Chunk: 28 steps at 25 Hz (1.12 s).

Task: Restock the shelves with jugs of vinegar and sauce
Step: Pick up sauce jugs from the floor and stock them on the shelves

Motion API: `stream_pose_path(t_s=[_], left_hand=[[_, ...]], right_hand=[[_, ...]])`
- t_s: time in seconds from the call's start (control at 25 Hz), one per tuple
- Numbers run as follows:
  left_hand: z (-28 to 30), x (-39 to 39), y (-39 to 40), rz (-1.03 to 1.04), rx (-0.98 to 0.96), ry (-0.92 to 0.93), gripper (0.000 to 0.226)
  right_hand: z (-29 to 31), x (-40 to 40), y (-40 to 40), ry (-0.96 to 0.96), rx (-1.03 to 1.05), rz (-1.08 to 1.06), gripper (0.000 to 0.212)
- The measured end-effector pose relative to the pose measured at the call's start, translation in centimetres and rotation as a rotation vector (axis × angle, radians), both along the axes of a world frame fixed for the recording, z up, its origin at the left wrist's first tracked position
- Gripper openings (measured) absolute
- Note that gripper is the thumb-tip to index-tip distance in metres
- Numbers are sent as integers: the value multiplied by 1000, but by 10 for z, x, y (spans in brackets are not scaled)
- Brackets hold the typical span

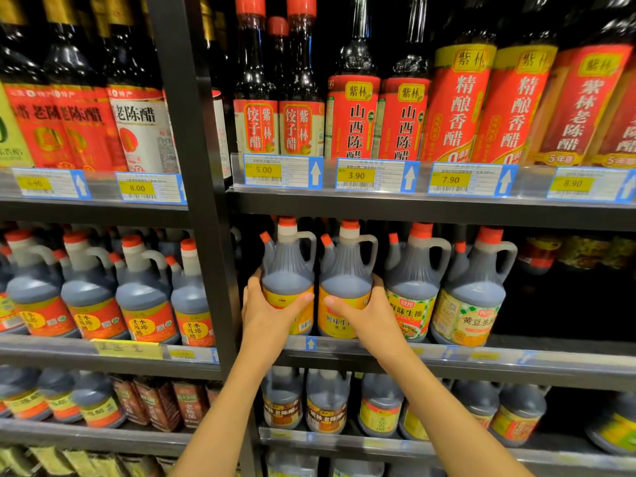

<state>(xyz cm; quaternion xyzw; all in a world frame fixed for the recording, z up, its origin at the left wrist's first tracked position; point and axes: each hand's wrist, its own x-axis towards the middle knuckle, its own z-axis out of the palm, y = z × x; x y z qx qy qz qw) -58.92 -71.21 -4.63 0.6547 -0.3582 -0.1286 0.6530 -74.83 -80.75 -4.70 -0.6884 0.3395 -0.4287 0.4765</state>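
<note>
Middle shelf, right bay: I have two dark sauce jugs in hand.

My left hand wraps the yellow-labelled jug, thumb across its front; my right hand grips the neighbouring orange-labelled jug, fingers curled round its right side. Both jugs stand upright on the middle shelf, just beside each other, red-capped, filled with dark liquid up to the shoulder. To their right stand a green-checked jug and a soybean-label jug, likewise full. Tall vinegar bottles line the upper shelf above price tags.
</note>
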Motion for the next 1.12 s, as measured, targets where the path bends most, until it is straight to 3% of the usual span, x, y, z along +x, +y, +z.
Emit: stream_pose_path(t_s=[0.52,1.12], left_hand=[[0,2,2,6,69,-157,88],[1,3,4,-21,103,-169,84]], right_hand=[[3,-6,-3,58,10,51,78],[3,-6,-4,63,35,71,77]])
